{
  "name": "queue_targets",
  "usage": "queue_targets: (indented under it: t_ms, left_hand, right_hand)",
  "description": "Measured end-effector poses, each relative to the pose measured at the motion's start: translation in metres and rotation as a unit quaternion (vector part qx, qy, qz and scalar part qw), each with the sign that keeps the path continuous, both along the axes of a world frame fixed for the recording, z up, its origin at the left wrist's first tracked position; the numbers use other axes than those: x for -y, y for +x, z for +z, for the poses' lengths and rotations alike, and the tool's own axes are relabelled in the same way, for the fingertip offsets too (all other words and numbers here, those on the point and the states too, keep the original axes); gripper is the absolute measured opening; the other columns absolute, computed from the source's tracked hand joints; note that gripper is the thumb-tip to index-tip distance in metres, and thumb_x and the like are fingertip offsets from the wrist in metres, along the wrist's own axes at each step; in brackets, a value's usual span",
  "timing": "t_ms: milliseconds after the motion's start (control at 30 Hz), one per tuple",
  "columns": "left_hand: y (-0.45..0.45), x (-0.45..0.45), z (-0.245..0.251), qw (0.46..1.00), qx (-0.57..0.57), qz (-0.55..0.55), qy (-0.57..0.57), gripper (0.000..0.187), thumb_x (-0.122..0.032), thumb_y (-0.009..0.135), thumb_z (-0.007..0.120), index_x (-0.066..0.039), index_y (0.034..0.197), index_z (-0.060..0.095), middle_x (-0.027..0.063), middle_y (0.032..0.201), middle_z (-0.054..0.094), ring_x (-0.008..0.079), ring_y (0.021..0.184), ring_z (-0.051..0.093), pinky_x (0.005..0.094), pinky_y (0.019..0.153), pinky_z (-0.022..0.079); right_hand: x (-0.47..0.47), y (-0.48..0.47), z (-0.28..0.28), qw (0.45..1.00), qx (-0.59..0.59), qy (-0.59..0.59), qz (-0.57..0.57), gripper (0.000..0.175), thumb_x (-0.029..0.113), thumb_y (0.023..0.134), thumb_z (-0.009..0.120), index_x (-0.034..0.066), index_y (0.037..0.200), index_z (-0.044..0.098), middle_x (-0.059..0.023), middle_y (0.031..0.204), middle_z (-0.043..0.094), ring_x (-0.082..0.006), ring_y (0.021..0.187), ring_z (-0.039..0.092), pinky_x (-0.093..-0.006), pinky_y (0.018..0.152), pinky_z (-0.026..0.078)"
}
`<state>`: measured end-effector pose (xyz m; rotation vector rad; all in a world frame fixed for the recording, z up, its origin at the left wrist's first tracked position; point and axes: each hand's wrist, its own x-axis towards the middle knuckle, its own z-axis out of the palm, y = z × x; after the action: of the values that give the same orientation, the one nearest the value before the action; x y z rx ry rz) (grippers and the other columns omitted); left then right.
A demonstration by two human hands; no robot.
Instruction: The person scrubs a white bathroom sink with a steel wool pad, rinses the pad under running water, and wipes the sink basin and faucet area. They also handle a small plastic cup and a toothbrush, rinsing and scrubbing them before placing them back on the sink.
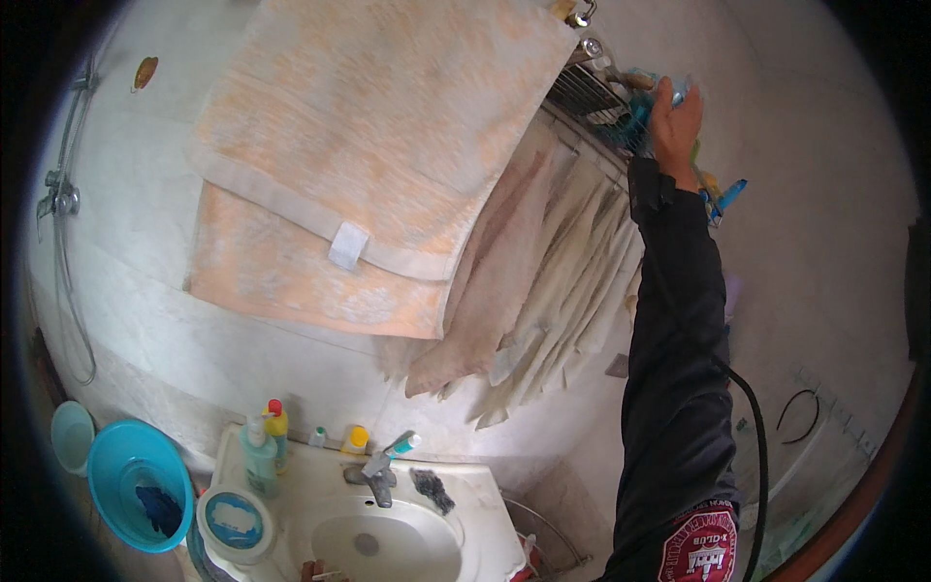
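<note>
My right hand (675, 131), at the end of a black sleeve, reaches up to a metal wire rack (593, 98) on the wall. Its fingers are at a clear bluish plastic item (681, 94) among the toiletries there; whether they grip it is hidden. At the bottom edge only the fingertips of my left hand (313, 570) show, with a thin white object (327, 575) held in them. That hand is over the near rim of the white washbasin (476, 484), which has a grey faucet (374, 480).
A large peach towel (364, 145) and several thinner cloths (553, 291) hang below the rack. On the basin stand a pump bottle (260, 462), a yellow bottle (278, 429) and a round tub (234, 520). A blue plastic basin (109, 502) holds dark cloth. A black cable (758, 444) runs beside my right arm.
</note>
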<state>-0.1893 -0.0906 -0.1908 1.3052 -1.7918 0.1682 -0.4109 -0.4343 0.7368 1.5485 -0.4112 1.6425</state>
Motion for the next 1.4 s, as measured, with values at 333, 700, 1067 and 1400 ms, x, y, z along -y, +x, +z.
queue_targets:
  t_ms: [333,700,1067,1400]
  left_hand:
    - [-0.002,0.006,-0.006,0.996,-0.075,-0.01,0.04,0.074,-0.07,0.074,0.061,-0.016,0.124,0.056,0.016,0.123,0.041,0.0464,0.113,0.045,0.0605,0.087,0.044]
    - [-0.005,-0.001,-0.009,0.943,-0.301,-0.082,0.115,0.08,-0.071,0.072,0.063,-0.013,0.127,0.055,0.0147,0.126,0.041,0.0478,0.118,0.044,0.0612,0.09,0.043]
    - [-0.009,-0.001,0.015,0.957,-0.203,0.095,0.186,0.052,-0.03,0.077,0.076,0.004,0.111,0.056,0.0271,0.115,0.052,0.0443,0.107,0.051,0.0502,0.093,0.044]
    - [-0.005,0.008,0.052,0.948,-0.2,0.085,0.234,0.068,-0.03,0.077,0.076,0.002,0.128,0.046,0.023,0.119,0.05,0.0397,0.108,0.052,0.0442,0.089,0.047]
  right_hand:
    - [-0.021,-0.02,0.006,0.992,0.086,0.091,-0.023,0.075,0.059,0.085,0.059,-0.0057,0.124,0.057,-0.0287,0.116,0.061,-0.0441,0.105,0.059,-0.0494,0.09,0.046]
    - [0.024,-0.051,0.048,0.97,-0.005,0.16,-0.185,0.082,0.068,0.09,0.037,-0.0062,0.106,0.066,-0.0289,0.102,0.065,-0.0482,0.099,0.059,-0.0511,0.088,0.045]
    - [-0.07,-0.029,-0.115,0.988,0.018,0.06,0.143,0.047,0.041,0.094,0.059,-0.0001,0.118,0.06,-0.0187,0.109,0.064,-0.0253,0.102,0.061,-0.0353,0.091,0.048]
    - [-0.135,-0.041,-0.696,0.473,-0.308,0.822,0.076,0.042,0.024,0.079,0.073,0.0074,0.117,0.065,-0.0175,0.111,0.065,-0.032,0.1,0.061,-0.0392,0.091,0.048]
